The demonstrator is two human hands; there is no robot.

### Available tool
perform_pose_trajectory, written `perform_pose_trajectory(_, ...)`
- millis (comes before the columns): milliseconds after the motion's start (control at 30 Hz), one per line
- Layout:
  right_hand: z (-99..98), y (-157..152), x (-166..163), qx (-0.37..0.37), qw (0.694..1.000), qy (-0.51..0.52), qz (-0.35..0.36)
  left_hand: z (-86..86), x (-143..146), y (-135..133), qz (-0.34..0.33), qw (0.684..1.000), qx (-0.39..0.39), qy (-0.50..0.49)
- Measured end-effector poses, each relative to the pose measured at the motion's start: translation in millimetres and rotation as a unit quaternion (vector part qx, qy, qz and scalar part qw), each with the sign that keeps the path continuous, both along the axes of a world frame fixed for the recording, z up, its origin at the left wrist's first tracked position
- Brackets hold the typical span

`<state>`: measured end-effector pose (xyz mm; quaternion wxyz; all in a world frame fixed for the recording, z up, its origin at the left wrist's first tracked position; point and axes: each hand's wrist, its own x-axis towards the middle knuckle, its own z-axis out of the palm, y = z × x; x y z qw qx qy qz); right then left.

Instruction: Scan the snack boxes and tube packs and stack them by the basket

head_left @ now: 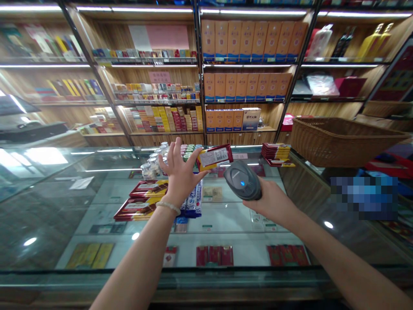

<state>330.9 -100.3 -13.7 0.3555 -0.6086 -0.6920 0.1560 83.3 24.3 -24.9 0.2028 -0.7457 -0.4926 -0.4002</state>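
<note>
Between thumb and forefinger, my left hand [180,174] pinches a red and yellow chocolate bar [215,156] by its left end, the other fingers spread. A white label with print on the bar faces me. My right hand [269,200] grips a dark grey barcode scanner [242,180] with a blue light on top, just below and right of the bar. Left of my left wrist lie two stacks of larger chocolate bars [138,206]. Blue and white packets [194,200] are partly hidden behind my left hand. Small clear-lidded tubs [151,165] stand beyond it.
Everything rests on a glass counter [226,219] with flat packs displayed beneath. At the back right is a pile of red and yellow bars [275,153], beside a wicker basket [342,142]. Shelves with orange boxes [248,41] line the wall. A paper slip [82,183] lies left.
</note>
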Motion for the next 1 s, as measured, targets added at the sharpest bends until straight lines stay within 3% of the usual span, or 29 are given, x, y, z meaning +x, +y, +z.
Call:
perform_pose_trajectory(200, 5.0, -0.8, -0.9, 0.021, 0.995, -0.102, -0.005, 0.7, 0.4, -1.5, -0.003, 1.0, -0.008, -0.005)
perform_pose_trajectory(500, 2.6, 6.7, -3.2, -0.013, 0.952, -0.302, -0.034, 1.5, 0.7, -1.3, -0.008, 1.0, -0.008, -0.013)
perform_pose_trajectory(1000, -19.4, 6.1, -15.4, -0.048, 0.945, -0.318, 0.055, 0.4, 0.3, -1.9, -0.017, 1.0, -0.009, -0.006)
